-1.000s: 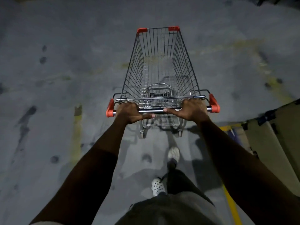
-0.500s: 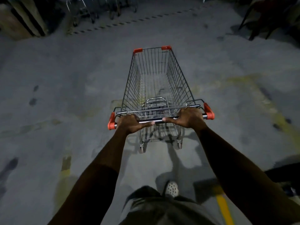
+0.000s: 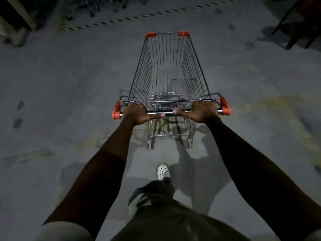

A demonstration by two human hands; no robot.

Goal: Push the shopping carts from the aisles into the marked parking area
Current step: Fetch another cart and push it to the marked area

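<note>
An empty wire shopping cart (image 3: 167,70) with red corner caps stands straight ahead of me on a grey concrete floor. My left hand (image 3: 139,114) grips the left part of its metal handle bar (image 3: 168,113). My right hand (image 3: 201,112) grips the right part of the same bar, and the two thumbs nearly meet in the middle. A striped floor line (image 3: 132,18) runs across the floor far ahead. Beyond it, parked carts (image 3: 104,4) show dimly at the top.
Dark chair legs (image 3: 298,26) stand at the top right. A pillar or wall edge (image 3: 15,20) is at the top left. Faded yellow paint (image 3: 271,105) marks the floor to the right. My foot in a white clog (image 3: 163,171) steps behind the cart.
The cart and I have rolled forward across the floor. The striped line and parked carts have come nearer, and the yellow line and crate at the right have dropped out of view.
</note>
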